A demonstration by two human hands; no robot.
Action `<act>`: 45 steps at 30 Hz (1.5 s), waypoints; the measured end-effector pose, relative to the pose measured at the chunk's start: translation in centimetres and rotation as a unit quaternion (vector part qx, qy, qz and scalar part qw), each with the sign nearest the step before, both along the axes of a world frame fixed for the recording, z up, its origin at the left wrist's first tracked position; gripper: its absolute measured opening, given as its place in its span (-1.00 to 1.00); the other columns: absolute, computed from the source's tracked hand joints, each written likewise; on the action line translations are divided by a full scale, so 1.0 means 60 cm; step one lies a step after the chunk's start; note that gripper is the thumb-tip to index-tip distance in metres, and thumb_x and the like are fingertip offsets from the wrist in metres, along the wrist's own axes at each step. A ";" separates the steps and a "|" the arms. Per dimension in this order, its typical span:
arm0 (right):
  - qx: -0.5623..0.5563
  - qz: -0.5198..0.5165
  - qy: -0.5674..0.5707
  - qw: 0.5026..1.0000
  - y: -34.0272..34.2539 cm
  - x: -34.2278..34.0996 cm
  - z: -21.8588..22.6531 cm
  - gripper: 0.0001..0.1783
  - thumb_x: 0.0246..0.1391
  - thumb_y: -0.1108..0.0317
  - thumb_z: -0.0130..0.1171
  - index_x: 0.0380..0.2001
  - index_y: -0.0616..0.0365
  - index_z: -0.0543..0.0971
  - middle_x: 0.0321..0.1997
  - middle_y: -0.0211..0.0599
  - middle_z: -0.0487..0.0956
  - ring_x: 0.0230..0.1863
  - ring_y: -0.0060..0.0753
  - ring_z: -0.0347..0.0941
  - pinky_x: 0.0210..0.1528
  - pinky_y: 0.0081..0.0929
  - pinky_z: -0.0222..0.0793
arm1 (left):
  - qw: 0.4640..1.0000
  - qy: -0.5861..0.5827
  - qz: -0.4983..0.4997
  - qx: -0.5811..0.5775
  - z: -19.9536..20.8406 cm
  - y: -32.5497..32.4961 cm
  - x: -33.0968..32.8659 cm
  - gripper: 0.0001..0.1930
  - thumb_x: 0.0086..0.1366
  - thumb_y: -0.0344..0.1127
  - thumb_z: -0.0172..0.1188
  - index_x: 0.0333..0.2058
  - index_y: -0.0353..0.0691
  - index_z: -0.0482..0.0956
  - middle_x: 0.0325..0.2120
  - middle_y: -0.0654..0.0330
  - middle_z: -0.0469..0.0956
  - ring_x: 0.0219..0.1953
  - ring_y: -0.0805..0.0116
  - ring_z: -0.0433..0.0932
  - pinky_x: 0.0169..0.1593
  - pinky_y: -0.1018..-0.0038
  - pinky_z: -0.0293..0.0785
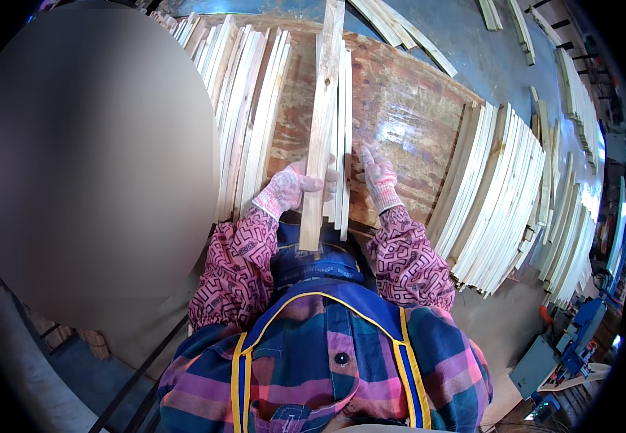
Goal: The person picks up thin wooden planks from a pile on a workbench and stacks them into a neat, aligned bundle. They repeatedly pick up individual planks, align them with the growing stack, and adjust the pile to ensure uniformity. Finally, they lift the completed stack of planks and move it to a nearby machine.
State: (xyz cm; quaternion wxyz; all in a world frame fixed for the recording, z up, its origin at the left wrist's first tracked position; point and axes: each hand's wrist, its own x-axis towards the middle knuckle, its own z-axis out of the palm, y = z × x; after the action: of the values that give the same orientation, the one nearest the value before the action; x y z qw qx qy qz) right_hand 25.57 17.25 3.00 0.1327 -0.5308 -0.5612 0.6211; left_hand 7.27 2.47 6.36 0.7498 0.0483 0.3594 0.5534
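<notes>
In the middle, a long pale wooden strip [320, 123] points away from me, its near end hanging over the table edge above my lap. My left hand [289, 189], in a pale knit glove, grips this strip, with the thumb across its top face. Against its right side stand a few thinner wooden strips [344, 144], partly hidden by it. My right hand [378, 173], gloved too, is just right of these strips with its fingers stretched out and nothing held. Whether its fingertips touch the board below, I cannot tell.
The worn plywood tabletop [406, 137] carries a row of wooden strips [251, 108] at left and a larger row [489, 187] at right. More strips [403, 32] lie on the blue-grey surface beyond. Blue machinery [562, 353] stands at lower right. A large blurred patch covers the left.
</notes>
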 end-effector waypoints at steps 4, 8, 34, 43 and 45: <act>-0.065 0.017 0.128 0.989 -0.001 -0.043 0.055 -0.46 0.35 -0.05 0.16 0.10 0.21 0.61 -0.16 -0.35 0.65 -0.23 -0.50 0.53 -0.15 -0.49 0.50 | 0.991 0.094 -0.091 0.016 -0.010 0.007 -0.002 -0.44 0.16 -0.55 0.33 0.17 -0.24 0.50 -0.14 0.12 0.67 -0.13 0.24 0.68 0.00 0.26 0.66; -0.049 0.070 0.073 0.994 -0.001 -0.086 0.087 -0.54 0.20 0.15 0.26 0.04 0.25 0.59 -0.18 -0.29 0.68 -0.27 -0.45 0.55 -0.19 -0.38 0.49 | 0.932 0.294 -0.204 -0.059 -0.011 0.019 0.003 -0.59 0.26 -0.32 0.37 0.08 -0.23 0.57 -0.21 0.21 0.69 -0.20 0.33 0.67 -0.06 0.37 0.63; 0.193 0.336 0.149 0.910 -0.087 -0.191 0.291 -0.62 0.34 0.39 0.11 0.17 0.22 0.59 0.11 -0.11 0.61 0.12 -0.25 0.52 0.22 -0.38 0.42 | 0.718 0.530 0.426 -0.149 0.136 -0.214 -0.166 -0.70 0.25 -0.33 0.38 -0.07 -0.14 0.55 -0.33 0.40 0.56 -0.36 0.55 0.54 -0.29 0.49 0.57; 0.122 0.194 0.041 0.972 -0.158 -0.200 0.220 -0.55 0.41 0.21 0.10 0.20 0.29 0.55 0.01 -0.26 0.64 -0.06 -0.46 0.54 -0.04 -0.47 0.52 | 0.604 0.446 0.160 -0.641 -0.205 -0.678 -0.451 -0.16 0.27 0.17 0.19 0.47 0.30 0.07 0.22 0.12 0.53 0.11 0.05 0.63 0.10 0.11 0.53; 0.148 0.135 0.001 0.980 -0.188 -0.231 0.204 -0.54 0.40 0.17 0.11 0.19 0.27 0.56 -0.04 -0.27 0.66 -0.12 -0.48 0.55 -0.10 -0.49 0.51 | 0.642 0.385 0.124 -0.651 -0.305 -0.706 -0.527 -0.12 0.27 0.23 0.13 0.50 0.31 -0.03 0.27 0.09 0.47 0.17 -0.03 0.57 0.09 -0.12 0.50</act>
State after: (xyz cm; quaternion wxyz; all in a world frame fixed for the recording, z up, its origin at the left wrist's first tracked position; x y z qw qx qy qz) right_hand 11.74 5.97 15.27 0.1251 -0.4244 -0.7132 0.5436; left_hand -24.37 -39.91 -11.97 0.3053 -0.2888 0.8860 0.1957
